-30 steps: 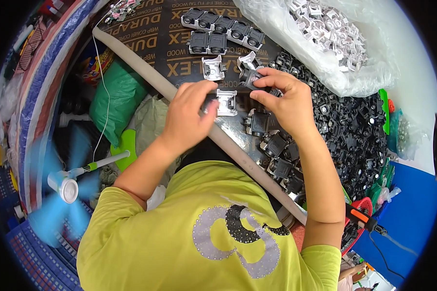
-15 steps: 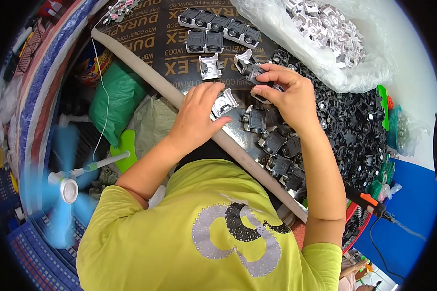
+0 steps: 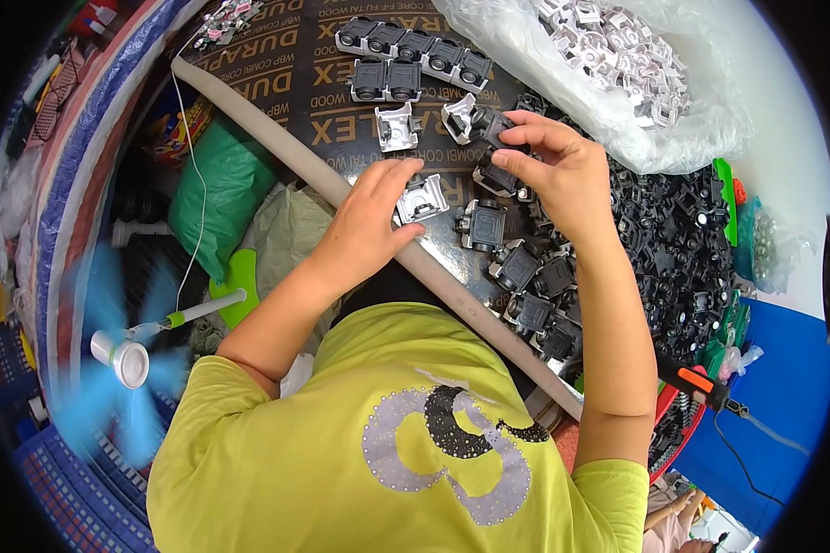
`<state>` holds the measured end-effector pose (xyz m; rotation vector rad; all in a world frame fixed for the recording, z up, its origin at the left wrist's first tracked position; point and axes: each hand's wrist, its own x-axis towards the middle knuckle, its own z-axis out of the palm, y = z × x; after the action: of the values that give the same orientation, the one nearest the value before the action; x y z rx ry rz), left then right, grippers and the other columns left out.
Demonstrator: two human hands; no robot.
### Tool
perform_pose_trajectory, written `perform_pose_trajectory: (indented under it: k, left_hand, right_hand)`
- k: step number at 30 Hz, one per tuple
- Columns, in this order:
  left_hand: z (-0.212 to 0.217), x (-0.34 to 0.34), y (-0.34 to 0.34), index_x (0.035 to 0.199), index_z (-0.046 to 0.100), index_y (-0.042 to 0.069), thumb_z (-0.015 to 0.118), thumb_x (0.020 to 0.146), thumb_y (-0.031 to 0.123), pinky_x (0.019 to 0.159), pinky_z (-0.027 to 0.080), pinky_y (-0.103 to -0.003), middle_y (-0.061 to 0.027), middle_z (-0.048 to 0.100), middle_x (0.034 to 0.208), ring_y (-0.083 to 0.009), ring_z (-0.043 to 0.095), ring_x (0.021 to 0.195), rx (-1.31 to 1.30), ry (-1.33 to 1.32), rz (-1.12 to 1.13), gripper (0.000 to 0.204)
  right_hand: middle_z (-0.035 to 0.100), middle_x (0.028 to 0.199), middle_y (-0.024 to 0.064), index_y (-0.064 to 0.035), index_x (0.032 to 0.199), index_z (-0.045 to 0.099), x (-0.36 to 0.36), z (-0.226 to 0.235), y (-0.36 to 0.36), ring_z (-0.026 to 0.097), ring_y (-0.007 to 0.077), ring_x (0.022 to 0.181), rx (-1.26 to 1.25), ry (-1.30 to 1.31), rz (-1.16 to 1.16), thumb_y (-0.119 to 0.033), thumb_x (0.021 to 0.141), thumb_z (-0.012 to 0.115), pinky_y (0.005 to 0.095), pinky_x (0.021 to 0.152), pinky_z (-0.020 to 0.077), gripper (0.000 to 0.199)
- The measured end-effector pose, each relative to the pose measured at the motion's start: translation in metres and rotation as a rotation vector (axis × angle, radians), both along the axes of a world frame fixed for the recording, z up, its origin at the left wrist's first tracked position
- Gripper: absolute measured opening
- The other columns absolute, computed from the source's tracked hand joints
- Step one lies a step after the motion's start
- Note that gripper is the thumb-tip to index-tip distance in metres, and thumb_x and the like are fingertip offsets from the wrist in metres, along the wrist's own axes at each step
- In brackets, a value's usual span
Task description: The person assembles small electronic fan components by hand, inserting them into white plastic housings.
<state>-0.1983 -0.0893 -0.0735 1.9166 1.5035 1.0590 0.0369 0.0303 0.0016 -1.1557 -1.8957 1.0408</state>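
White shell [image 3: 421, 196], black part [image 3: 490, 126], lime shirt [image 3: 277, 442]

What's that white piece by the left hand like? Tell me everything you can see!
The white piece looks like shiny, silvery plastic: a hollow shell, open side up, with raised sides. It seems to rest slightly askew on the dark board, near the grey edge. The left hand curls around its left side, hiding part of it.
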Motion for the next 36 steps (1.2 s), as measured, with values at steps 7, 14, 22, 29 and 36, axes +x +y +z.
perform_pose_trajectory:
  k: [7, 14, 22, 29, 36]
  left_hand:
    - [-0.001, -0.004, 0.0, 0.148, 0.053, 0.005, 0.088, 0.074, 0.003, 0.112, 0.047, -0.045, -0.0191, 0.059, 0.143, -0.0383, 0.057, 0.132, 0.004, 0.022, -0.018, 0.081]
    - [0.002, -0.005, 0.002, 0.152, 0.05, 0.006, 0.087, 0.074, 0.004, 0.111, 0.048, -0.044, -0.0169, 0.062, 0.14, -0.0367, 0.059, 0.13, 0.003, 0.0, -0.013, 0.086]
    - [0.004, -0.01, -0.001, 0.154, 0.049, 0.009, 0.088, 0.074, 0.004, 0.103, 0.052, -0.043, -0.0156, 0.065, 0.129, -0.0337, 0.063, 0.118, -0.063, -0.002, 0.009, 0.089]
    - [0.001, -0.009, 0.0, 0.149, 0.048, 0.006, 0.087, 0.074, 0.002, 0.101, 0.05, -0.047, -0.0195, 0.064, 0.127, -0.0389, 0.061, 0.118, -0.08, -0.044, 0.011, 0.085]
    - [-0.003, -0.011, 0.001, 0.147, 0.049, 0.005, 0.087, 0.074, 0.003, 0.101, 0.051, -0.047, -0.0185, 0.065, 0.128, -0.038, 0.062, 0.118, -0.06, -0.043, 0.0, 0.083]
  right_hand:
    - [0.071, 0.134, 0.0129, 0.0029, 0.107, 0.079, 0.007, 0.012, 0.005, 0.07, 0.0145, 0.108, -0.126, 0.067, -0.088, 0.004, 0.084, 0.085, 0.0296, 0.095, 0.0577, 0.024]
    - [0.077, 0.123, 0.0129, -0.003, 0.099, 0.082, -0.004, -0.011, -0.009, 0.074, 0.0221, 0.108, 0.008, -0.014, 0.079, -0.005, 0.076, 0.09, 0.0341, 0.095, 0.0569, 0.025]
    - [0.077, 0.119, 0.0147, -0.0042, 0.096, 0.081, -0.036, -0.022, -0.036, 0.071, 0.035, 0.109, 0.206, -0.168, 0.322, -0.005, 0.072, 0.089, 0.042, 0.096, 0.0574, 0.025]
    - [0.076, 0.119, 0.0149, -0.0026, 0.096, 0.08, -0.041, -0.029, -0.046, 0.069, 0.0347, 0.111, 0.24, -0.209, 0.317, -0.004, 0.073, 0.087, 0.0423, 0.096, 0.0573, 0.023]
    - [0.076, 0.119, 0.0148, -0.0017, 0.096, 0.08, -0.043, -0.025, -0.048, 0.068, 0.0343, 0.11, 0.239, -0.232, 0.328, -0.005, 0.074, 0.087, 0.0419, 0.096, 0.0572, 0.023]
